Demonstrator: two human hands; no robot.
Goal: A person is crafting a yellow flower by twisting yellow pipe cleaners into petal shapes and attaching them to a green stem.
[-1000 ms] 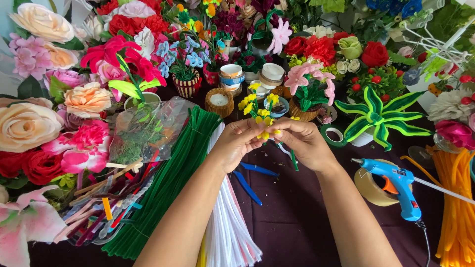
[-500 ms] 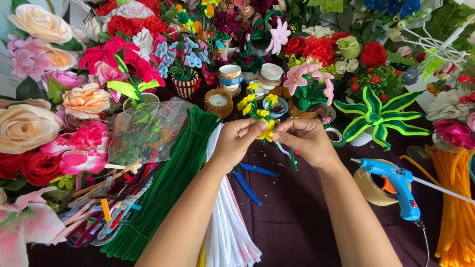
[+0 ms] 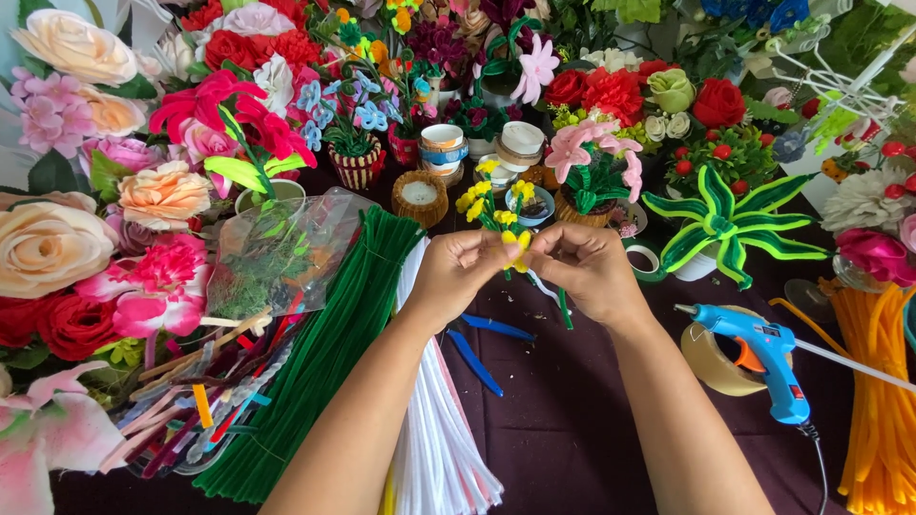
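At the middle of the tabletop [image 3: 572, 448], above its dark cloth, the left hand [image 3: 458, 277] and the right hand [image 3: 587, 272] meet fingertip to fingertip, both pinched closed on a small yellow flower sprig [image 3: 515, 250] held between them. More yellow blooms of the sprig rise just behind the knuckles, and its green stem [image 3: 565, 310] hangs down below the right hand. Under the hands lie blue pliers [image 3: 482, 348], touching the right edge of a white stem bundle [image 3: 434, 429], which lies beside a long green stem bundle [image 3: 324, 362] to its left. To the right stands a blue glue gun [image 3: 763, 358], propped just in front of a tape roll [image 3: 711, 367], with an orange stem bundle [image 3: 873, 401] at the far right edge. Finished flowers crowd the far side and the left. As a judgement, the grip is fine and tight, so a twist that is too hard could kink the thin wire or pull a yellow petal out of shape. The sprig might also slip and drop among the loose stems below. The glue gun's tip points toward the right forearm; if it is hot, a careless sweep of that arm could brush it or knock it over onto the cloth.
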